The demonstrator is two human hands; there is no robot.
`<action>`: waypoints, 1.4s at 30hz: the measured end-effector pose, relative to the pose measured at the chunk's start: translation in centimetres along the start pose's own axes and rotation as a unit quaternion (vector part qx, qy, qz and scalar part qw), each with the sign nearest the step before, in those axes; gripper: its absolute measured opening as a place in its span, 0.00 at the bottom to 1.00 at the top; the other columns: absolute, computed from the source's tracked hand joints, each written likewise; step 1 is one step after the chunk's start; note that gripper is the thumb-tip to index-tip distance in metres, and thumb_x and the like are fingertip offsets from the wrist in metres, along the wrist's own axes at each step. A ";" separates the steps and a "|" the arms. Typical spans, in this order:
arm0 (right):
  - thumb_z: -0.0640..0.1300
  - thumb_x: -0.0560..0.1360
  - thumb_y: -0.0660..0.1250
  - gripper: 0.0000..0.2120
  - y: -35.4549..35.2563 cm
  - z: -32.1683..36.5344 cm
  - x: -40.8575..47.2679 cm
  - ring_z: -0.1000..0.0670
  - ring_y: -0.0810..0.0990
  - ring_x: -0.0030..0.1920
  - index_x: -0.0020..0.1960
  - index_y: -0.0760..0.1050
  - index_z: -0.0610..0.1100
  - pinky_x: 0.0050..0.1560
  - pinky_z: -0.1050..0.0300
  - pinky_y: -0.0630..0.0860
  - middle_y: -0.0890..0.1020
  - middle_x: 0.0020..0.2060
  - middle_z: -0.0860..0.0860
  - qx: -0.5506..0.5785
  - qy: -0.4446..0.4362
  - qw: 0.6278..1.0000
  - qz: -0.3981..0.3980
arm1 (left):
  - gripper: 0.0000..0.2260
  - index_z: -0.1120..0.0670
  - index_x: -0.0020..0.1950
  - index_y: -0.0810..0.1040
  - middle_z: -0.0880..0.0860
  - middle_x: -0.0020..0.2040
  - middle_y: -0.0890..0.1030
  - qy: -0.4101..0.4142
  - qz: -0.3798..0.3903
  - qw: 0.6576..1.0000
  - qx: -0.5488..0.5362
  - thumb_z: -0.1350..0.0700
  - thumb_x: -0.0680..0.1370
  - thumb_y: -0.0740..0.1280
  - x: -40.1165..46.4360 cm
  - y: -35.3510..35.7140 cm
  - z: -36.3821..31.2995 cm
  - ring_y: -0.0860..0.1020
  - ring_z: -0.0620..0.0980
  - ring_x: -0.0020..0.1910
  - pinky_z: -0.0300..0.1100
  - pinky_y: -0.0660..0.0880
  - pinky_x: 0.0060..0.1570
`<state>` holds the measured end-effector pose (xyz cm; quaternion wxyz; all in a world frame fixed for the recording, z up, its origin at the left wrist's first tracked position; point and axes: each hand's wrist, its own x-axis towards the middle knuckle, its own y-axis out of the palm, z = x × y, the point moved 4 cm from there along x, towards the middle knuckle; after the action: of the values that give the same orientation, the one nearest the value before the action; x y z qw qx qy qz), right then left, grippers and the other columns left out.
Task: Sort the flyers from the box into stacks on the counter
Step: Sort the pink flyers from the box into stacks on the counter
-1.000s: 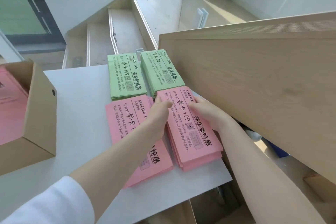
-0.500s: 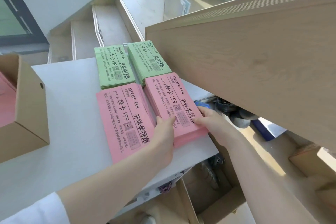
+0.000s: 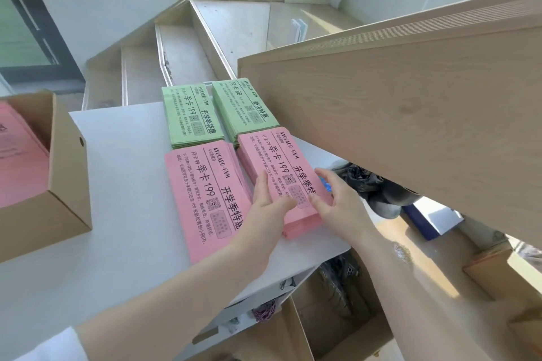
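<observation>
Four flyer stacks lie on the white counter (image 3: 123, 184): a green stack (image 3: 190, 117) at the back left, a second green stack (image 3: 245, 110) beside it, a pink stack (image 3: 202, 193) in front, and a thicker pink stack (image 3: 275, 164) at the right. My left hand (image 3: 268, 202) rests with straight fingers on the left side of the right pink stack. Against that stack's right side my right hand (image 3: 334, 202) presses, fingers straight. The cardboard box (image 3: 67, 179) stands at the left with pink flyers (image 3: 20, 155) inside.
A raised wooden counter panel (image 3: 410, 114) overhangs close on the right of the stacks. Below the counter's near edge are open cardboard boxes (image 3: 337, 331) and dark clutter. Steps (image 3: 164, 61) rise behind the counter toward a window.
Both hands slid from the far end of the right pink stack to its near end, now flanking its sides. The view shifted a little.
</observation>
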<state>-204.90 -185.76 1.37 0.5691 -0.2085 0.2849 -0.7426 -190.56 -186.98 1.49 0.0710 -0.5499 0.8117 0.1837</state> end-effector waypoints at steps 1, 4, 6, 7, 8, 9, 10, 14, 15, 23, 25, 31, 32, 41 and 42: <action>0.41 0.76 0.65 0.23 0.2 1.0 -0.3 0.59 0.69 0.63 0.69 0.66 0.46 0.61 0.68 0.63 0.72 0.64 0.54 -0.001 -0.035 0.999 -0.004 | 0.30 0.42 0.75 0.52 0.36 0.67 0.60 0.021 0.007 1.000 0.015 0.61 0.78 0.59 -0.6 -0.5 -0.6 0.60 0.36 0.65 0.35 0.57 0.59; 0.40 0.76 0.64 0.19 2.0 4.5 -0.5 0.61 0.70 0.61 0.66 0.70 0.47 0.64 0.63 0.66 0.74 0.62 0.54 0.014 -0.104 0.994 0.012 | 0.21 0.42 0.65 0.69 0.40 0.60 0.73 0.076 -0.017 0.995 0.069 0.63 0.78 0.60 -1.7 -3.2 -2.3 0.71 0.36 0.55 0.35 0.66 0.51; 0.42 0.75 0.64 0.18 3.8 7.2 -0.4 0.62 0.70 0.60 0.65 0.70 0.46 0.64 0.63 0.66 0.75 0.60 0.56 0.012 -0.150 0.988 0.033 | 0.15 0.44 0.57 0.75 0.44 0.51 0.80 0.095 -0.056 0.992 0.066 0.61 0.75 0.62 -2.5 -6.1 -3.3 0.76 0.42 0.50 0.40 0.71 0.50; 0.42 0.75 0.64 0.18 4.8 8.5 -0.3 0.62 0.71 0.59 0.65 0.71 0.46 0.64 0.64 0.66 0.76 0.59 0.56 0.009 -0.167 0.985 0.048 | 0.13 0.46 0.54 0.77 0.45 0.48 0.81 0.105 -0.079 0.989 0.061 0.60 0.74 0.62 -3.0 -7.8 -3.8 0.78 0.44 0.49 0.42 0.72 0.51; 0.42 0.75 0.64 0.18 5.9 9.8 -0.1 0.61 0.72 0.59 0.65 0.71 0.46 0.63 0.65 0.67 0.76 0.59 0.55 0.013 -0.179 0.982 0.066 | 0.12 0.49 0.53 0.78 0.45 0.46 0.82 0.119 -0.100 0.986 0.057 0.61 0.74 0.62 -3.6 -9.5 -4.4 0.79 0.45 0.48 0.42 0.74 0.52; 0.41 0.76 0.64 0.17 6.9 11.0 0.1 0.60 0.73 0.59 0.64 0.72 0.45 0.63 0.65 0.67 0.77 0.58 0.55 0.019 -0.188 0.978 0.085 | 0.11 0.51 0.51 0.78 0.45 0.45 0.82 0.135 -0.117 0.982 0.054 0.64 0.75 0.61 -4.3 -11.2 -5.0 0.79 0.44 0.46 0.41 0.75 0.51; 0.40 0.76 0.64 0.15 7.9 12.5 0.2 0.60 0.74 0.58 0.63 0.73 0.45 0.62 0.66 0.68 0.78 0.57 0.55 0.025 -0.201 0.974 0.100 | 0.12 0.53 0.50 0.78 0.45 0.45 0.82 0.151 -0.133 0.978 0.051 0.66 0.77 0.60 -5.1 -12.9 -5.7 0.80 0.44 0.44 0.39 0.75 0.49; 0.36 0.76 0.63 0.12 12.3 19.1 0.4 0.61 0.78 0.51 0.51 0.77 0.52 0.55 0.70 0.71 0.79 0.48 0.60 0.104 -0.219 0.956 0.164 | 0.12 0.53 0.49 0.78 0.44 0.45 0.82 0.220 -0.192 0.954 0.061 0.67 0.76 0.59 -8.8 -20.1 -8.7 0.80 0.43 0.42 0.35 0.75 0.45; 0.36 0.76 0.63 0.13 12.9 20.2 0.4 0.60 0.78 0.51 0.49 0.77 0.54 0.55 0.68 0.72 0.80 0.47 0.59 0.134 -0.211 0.952 0.178 | 0.11 0.53 0.49 0.78 0.45 0.45 0.82 0.235 -0.199 0.949 0.067 0.66 0.76 0.60 -9.4 -21.3 -9.4 0.80 0.44 0.42 0.35 0.76 0.45; 0.42 0.76 0.64 0.08 24.9 31.6 0.9 0.61 0.78 0.46 0.52 0.77 0.51 0.45 0.67 0.73 0.80 0.45 0.59 0.110 -0.192 0.945 0.243 | 0.10 0.49 0.48 0.77 0.45 0.46 0.81 0.263 -0.210 0.883 0.329 0.64 0.77 0.62 -12.3 -38.1 -14.5 0.79 0.42 0.42 0.31 0.72 0.48; 0.46 0.76 0.63 0.13 28.3 32.6 1.6 0.57 0.77 0.52 0.60 0.74 0.50 0.46 0.65 0.73 0.78 0.53 0.57 0.011 -0.159 0.952 0.262 | 0.11 0.48 0.50 0.77 0.44 0.47 0.80 0.277 -0.184 0.811 0.481 0.64 0.76 0.63 -11.3 -42.1 -15.5 0.78 0.44 0.43 0.36 0.74 0.49; 0.40 0.76 0.60 0.25 35.0 33.0 3.4 0.49 0.71 0.64 0.72 0.61 0.46 0.61 0.56 0.71 0.68 0.69 0.50 -0.198 -0.083 0.910 0.355 | 0.17 0.51 0.65 0.74 0.55 0.71 0.68 0.295 -0.013 0.567 0.769 0.60 0.78 0.58 -5.5 -47.6 -16.1 0.67 0.57 0.69 0.53 0.65 0.64; 0.40 0.76 0.61 0.25 35.5 32.8 3.8 0.48 0.69 0.65 0.72 0.61 0.46 0.63 0.57 0.69 0.67 0.69 0.48 -0.249 -0.109 0.895 0.355 | 0.19 0.49 0.68 0.71 0.55 0.75 0.60 0.288 0.005 0.530 0.797 0.61 0.78 0.59 -4.6 -48.0 -15.6 0.58 0.57 0.74 0.53 0.56 0.70; 0.50 0.69 0.70 0.46 38.1 31.2 7.1 0.45 0.56 0.74 0.76 0.46 0.43 0.69 0.49 0.63 0.49 0.76 0.47 -0.538 -0.286 0.703 0.367 | 0.27 0.49 0.76 0.52 0.53 0.76 0.36 0.167 0.026 0.534 0.829 0.56 0.79 0.58 -2.0 -52.2 -13.7 0.39 0.52 0.75 0.47 0.42 0.73; 0.51 0.67 0.72 0.48 38.2 30.9 7.5 0.45 0.57 0.73 0.75 0.46 0.43 0.68 0.49 0.63 0.49 0.76 0.46 -0.544 -0.283 0.697 0.371 | 0.28 0.49 0.76 0.51 0.53 0.76 0.36 0.161 0.024 0.548 0.820 0.54 0.78 0.59 -1.9 -52.3 -13.6 0.39 0.51 0.75 0.47 0.41 0.73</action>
<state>-159.54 -205.98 -0.73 0.6397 -0.5591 0.5192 -0.0926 -140.60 -207.62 3.17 0.3547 -0.2537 0.6203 -0.6520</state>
